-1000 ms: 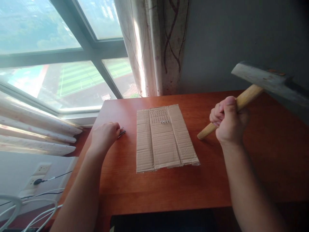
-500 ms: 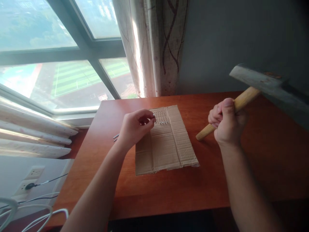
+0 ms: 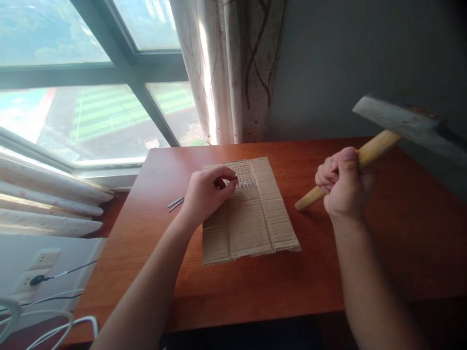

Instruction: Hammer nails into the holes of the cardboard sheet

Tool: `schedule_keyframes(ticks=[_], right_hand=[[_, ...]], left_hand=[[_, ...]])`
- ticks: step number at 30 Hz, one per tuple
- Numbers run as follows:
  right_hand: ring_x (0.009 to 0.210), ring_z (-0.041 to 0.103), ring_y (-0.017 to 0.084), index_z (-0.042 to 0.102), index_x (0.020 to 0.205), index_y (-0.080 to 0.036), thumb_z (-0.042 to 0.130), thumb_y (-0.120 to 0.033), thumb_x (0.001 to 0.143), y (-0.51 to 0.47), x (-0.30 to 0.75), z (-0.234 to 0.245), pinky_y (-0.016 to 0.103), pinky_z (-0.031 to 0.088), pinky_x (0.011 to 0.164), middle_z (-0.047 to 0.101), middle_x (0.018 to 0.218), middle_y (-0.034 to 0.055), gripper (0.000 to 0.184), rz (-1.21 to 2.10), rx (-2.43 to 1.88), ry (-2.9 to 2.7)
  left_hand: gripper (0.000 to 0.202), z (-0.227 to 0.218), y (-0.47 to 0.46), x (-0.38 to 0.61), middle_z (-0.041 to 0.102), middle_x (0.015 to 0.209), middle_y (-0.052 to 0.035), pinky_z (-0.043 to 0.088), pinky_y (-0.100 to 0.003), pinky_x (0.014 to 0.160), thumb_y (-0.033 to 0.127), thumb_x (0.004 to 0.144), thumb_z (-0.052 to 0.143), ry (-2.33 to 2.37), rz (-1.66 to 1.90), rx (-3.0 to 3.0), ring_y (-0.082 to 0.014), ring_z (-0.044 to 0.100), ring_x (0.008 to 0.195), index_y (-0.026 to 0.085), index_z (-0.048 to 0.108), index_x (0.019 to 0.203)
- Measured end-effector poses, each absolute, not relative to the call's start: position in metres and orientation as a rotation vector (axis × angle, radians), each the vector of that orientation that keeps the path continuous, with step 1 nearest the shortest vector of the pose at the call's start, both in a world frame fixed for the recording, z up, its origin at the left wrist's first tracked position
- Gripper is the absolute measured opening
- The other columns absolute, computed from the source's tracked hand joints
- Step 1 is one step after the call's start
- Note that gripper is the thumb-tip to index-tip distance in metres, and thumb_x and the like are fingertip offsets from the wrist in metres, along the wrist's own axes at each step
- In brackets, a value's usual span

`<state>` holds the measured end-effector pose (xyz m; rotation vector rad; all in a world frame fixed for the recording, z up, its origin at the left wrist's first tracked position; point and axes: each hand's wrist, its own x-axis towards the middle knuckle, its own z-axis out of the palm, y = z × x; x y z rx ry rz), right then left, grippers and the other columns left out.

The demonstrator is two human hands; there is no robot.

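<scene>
Over the far part of a cardboard sheet [image 3: 251, 221], my left hand [image 3: 211, 189] is closed in a pinch. A small shiny metal piece [image 3: 236, 177] shows at its fingertips, too small to name its kind. Beside the fingertips is a grid of small holes [image 3: 245, 172] on the sheet, with several little shiny pieces [image 3: 248, 184] along its near edge. At the right, my right hand [image 3: 345, 182] is wrapped round the wooden handle of a hammer [image 3: 379, 146], raised above the table. The hammer's grey head points up and to the right.
Two thin metal rods [image 3: 175, 203] lie on the reddish wooden table [image 3: 226, 296], left of the cardboard. Beyond the table are a window [image 3: 98, 116], a patterned curtain [image 3: 226, 73] and a grey wall. White cables [image 3: 54, 323] and a wall socket [image 3: 29, 282] are at lower left.
My left hand has shifted slightly right over the hole grid, still pinched. The hammer has moved a little right in my right hand. The view has shifted slightly.
</scene>
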<state>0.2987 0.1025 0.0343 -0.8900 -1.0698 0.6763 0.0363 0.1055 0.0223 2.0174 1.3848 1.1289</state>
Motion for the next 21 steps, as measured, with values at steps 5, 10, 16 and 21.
schedule_keyframes(ticks=[5, 10, 16, 21], right_hand=[[0.035, 0.023, 0.005, 0.040, 0.060, -0.022, 0.065, -0.050, 0.090, 0.1034, 0.2998, 0.0339, 0.022, 0.015, 0.035, 0.027, 0.046, -0.0092, 0.049, 0.689, -0.834, -1.069], [0.035, 0.022, 0.005, 0.038, 0.061, -0.022, 0.064, -0.056, 0.090, 0.1039, 0.3000, 0.0329, 0.022, 0.015, 0.036, 0.026, 0.047, -0.0094, 0.051, 0.676, -0.874, -1.065], [0.036, 0.022, 0.005, 0.038, 0.063, -0.023, 0.061, -0.058, 0.090, 0.1031, 0.3000, 0.0333, 0.023, 0.017, 0.036, 0.025, 0.047, -0.0097, 0.051, 0.644, -0.947, -1.073], [0.036, 0.023, 0.005, 0.039, 0.063, -0.022, 0.062, -0.058, 0.090, 0.1033, 0.3006, 0.0326, 0.022, 0.017, 0.035, 0.027, 0.047, -0.0095, 0.050, 0.650, -0.934, -1.073]], left_hand=[[0.003, 0.0219, 0.1066, 0.0369, 0.069, 0.069, 0.0009, 0.043, -0.021, 0.054, 0.019, 0.079, 0.069, 1.376, 1.126, 2.026, -0.0080, 0.054, 0.056, 0.017, 0.070, 0.080], [0.003, 0.0207, 0.1076, 0.0355, 0.069, 0.069, 0.0010, 0.043, -0.021, 0.054, 0.019, 0.079, 0.069, 1.395, 1.111, 2.055, -0.0083, 0.054, 0.055, 0.017, 0.070, 0.080], [0.005, 0.0220, 0.1067, 0.0359, 0.070, 0.069, 0.0000, 0.043, -0.022, 0.053, 0.022, 0.080, 0.069, 1.403, 1.113, 2.065, -0.0093, 0.054, 0.055, 0.018, 0.071, 0.080], [0.006, 0.0222, 0.1061, 0.0360, 0.069, 0.067, 0.0002, 0.042, -0.022, 0.053, 0.023, 0.080, 0.069, 1.405, 1.122, 2.074, -0.0092, 0.053, 0.054, 0.017, 0.071, 0.080]])
